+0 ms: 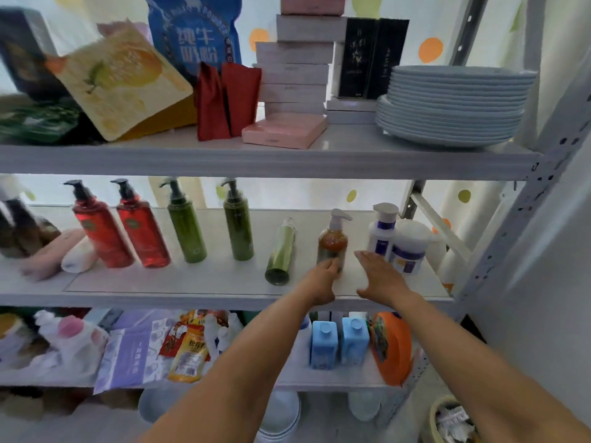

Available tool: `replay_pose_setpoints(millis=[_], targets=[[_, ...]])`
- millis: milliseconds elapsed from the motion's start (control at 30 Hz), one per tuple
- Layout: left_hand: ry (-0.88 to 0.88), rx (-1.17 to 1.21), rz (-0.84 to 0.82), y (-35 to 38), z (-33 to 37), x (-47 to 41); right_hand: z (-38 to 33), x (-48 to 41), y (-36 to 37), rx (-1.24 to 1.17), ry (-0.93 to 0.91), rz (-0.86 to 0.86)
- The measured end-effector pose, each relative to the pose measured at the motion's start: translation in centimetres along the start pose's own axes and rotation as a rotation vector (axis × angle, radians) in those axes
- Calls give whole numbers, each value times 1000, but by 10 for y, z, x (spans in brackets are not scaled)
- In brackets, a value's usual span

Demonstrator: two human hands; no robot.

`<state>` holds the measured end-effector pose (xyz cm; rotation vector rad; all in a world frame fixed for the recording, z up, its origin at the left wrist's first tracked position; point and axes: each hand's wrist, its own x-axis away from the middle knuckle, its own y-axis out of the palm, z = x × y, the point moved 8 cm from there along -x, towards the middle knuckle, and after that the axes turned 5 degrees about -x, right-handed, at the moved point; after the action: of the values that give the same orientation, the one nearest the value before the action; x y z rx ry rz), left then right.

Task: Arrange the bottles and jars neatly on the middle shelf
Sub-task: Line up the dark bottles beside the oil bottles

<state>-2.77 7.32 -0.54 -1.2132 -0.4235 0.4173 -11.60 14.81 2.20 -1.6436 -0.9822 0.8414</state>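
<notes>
While the left hand (321, 278) grips the amber bottle (332, 241) on the middle shelf (192, 282), the right hand (380, 276) hovers beside it, fingers straight, holding nothing.

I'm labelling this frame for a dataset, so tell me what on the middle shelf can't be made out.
Head view:
- brown pump bottle: base hidden by the left hand gripping it.
- white jar: label too blurred to read.
- dark bottles, far left: cut off by the frame edge.
- white pump bottle: partly hidden behind the white jar.

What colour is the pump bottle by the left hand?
Amber-brown bottle with a pale pump; head view.
</notes>
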Motion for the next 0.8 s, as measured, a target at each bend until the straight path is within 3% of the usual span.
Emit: replay_pose_setpoints(millis=[233, 800], targets=[[-149, -214, 61, -34, -96, 70, -113, -1, 36, -19, -155, -95], [-427, -234, 144, -96, -251, 199, -329, -33, 77, 14, -429, -182]])
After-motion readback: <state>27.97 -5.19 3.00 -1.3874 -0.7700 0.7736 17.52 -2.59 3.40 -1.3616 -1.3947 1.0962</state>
